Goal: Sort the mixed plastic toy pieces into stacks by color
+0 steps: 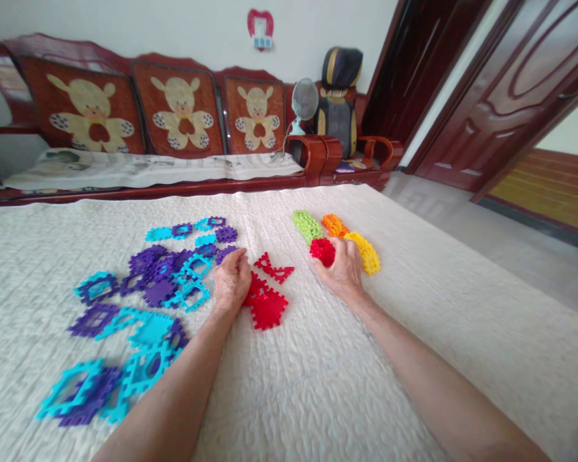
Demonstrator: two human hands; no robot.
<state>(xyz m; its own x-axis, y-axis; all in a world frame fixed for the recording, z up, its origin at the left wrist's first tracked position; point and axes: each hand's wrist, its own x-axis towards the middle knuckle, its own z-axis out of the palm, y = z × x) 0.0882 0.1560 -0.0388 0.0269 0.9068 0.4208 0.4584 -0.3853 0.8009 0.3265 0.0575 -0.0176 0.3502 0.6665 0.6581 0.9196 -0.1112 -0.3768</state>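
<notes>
My right hand (344, 266) is closed around a small stack of red interlocking tiles (322, 252), thumb on the near side. Touching or close behind that stack are a green row of tiles (307, 224), an orange row (335, 224) and a yellow row (363, 253). My left hand (232, 277) rests at the edge of some loose red tiles (270, 309), its fingers curled together. What its fingertips hold, if anything, is hidden. Two thin red pieces (274, 269) lie just beyond the loose red tiles.
Purple tiles (160, 292) and light blue tiles (151, 330) with notched edges lie scattered on the left of the white quilted cover (318, 385). Past its far edge stand a wooden sofa with bear cushions (180, 115), a small fan (305, 99) and an armchair (337, 122).
</notes>
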